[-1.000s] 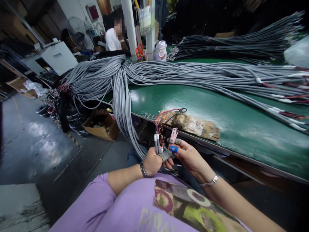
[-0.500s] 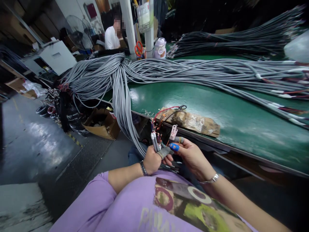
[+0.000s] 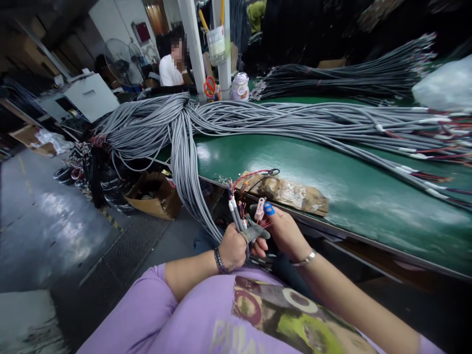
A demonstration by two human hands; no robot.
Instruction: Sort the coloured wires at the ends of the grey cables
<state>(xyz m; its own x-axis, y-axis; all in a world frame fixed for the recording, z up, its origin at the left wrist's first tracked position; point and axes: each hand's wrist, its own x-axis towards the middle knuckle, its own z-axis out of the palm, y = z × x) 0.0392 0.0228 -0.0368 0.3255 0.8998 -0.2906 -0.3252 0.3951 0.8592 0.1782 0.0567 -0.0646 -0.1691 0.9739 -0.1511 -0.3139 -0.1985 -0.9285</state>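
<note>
My left hand is wrapped round several grey cables, whose white-banded ends with thin coloured wires point up. A grey cover is on its thumb. Close on the right, my right hand has its blue-wrapped thumb against a pink clip. A grey-covered finger shows on the clip's other side, so the hand appears closed on it. Thin red wires show just below the clip, between the hands; which hand holds them I cannot tell.
A wooden block with red and black leads lies along the edge of the green table. Long grey cable bundles cross the table and hang over its edge. An open cardboard box stands below. A person sits further back.
My right thumb and covered finger have moved up from beside the left thumb to either side of the pink clip. The left hand keeps its hold on the cables. The view has tilted slightly.
</note>
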